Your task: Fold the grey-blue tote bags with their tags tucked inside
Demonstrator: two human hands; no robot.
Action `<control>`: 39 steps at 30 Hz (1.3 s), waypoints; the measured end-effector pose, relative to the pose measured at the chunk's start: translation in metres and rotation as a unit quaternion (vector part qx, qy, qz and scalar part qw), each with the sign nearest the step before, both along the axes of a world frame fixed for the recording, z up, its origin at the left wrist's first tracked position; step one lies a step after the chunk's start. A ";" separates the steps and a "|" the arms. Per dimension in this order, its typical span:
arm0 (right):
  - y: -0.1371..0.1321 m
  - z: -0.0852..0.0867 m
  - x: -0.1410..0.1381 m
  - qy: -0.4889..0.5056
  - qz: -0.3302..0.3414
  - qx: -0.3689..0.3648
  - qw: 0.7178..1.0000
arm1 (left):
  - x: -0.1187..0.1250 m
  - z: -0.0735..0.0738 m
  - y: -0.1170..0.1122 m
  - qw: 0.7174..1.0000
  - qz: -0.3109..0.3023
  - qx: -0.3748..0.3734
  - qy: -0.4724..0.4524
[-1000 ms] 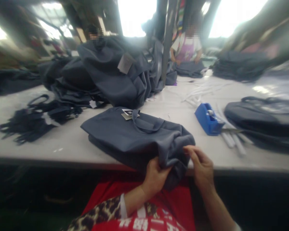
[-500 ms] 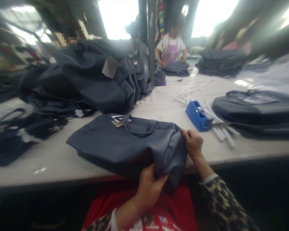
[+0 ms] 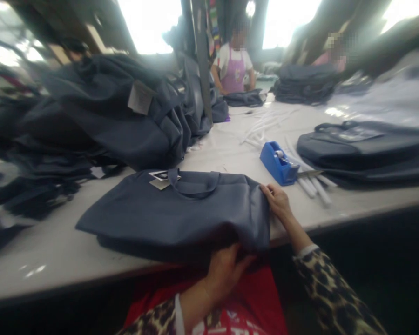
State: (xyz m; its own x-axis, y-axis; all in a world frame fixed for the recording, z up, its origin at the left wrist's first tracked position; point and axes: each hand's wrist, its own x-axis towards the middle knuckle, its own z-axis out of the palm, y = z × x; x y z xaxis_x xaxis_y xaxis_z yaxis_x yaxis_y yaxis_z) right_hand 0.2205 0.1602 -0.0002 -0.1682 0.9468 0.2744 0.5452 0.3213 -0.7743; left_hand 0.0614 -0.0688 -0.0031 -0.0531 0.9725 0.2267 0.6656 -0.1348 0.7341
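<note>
A dark blue-grey bag (image 3: 181,214) lies on its side at the front edge of the white table, its short handle loop (image 3: 195,190) on top. Paper tags (image 3: 160,179) hang by the handle. My right hand (image 3: 276,200) grips the bag's right end, thumb and fingers closed on its far corner. Below the near edge, my left hand (image 3: 226,270) holds the bag's lower right side; its fingertips go out of sight under the fabric.
A blue tape dispenser (image 3: 278,163) stands right of the bag, beside white rolled strips (image 3: 316,188). Stacked bags (image 3: 363,153) lie farther right. A large heap of bags (image 3: 125,111) rises behind on the left, near a metal post (image 3: 203,65). A person in a purple apron (image 3: 234,70) stands across the table (image 3: 237,135).
The bag's right end is smoother and less crumpled. My left hand has shifted slightly right and down along its near edge. My right hand keeps its corner. The camera view has turned a little.
</note>
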 end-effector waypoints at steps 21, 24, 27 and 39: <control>-0.123 0.015 0.055 0.053 0.195 -0.181 0.963 | -0.006 -0.005 0.006 0.989 -0.124 -0.022 0.072; -0.109 0.025 0.052 0.070 0.182 -0.177 0.965 | 0.002 0.002 0.021 0.991 -0.115 -0.061 0.040; -0.083 0.031 0.049 0.066 0.160 -0.129 0.976 | 0.011 0.006 0.052 0.995 -0.095 -0.043 0.007; -0.020 0.032 0.054 0.038 0.166 -0.100 0.980 | -0.010 0.087 0.087 0.970 -0.137 0.176 0.100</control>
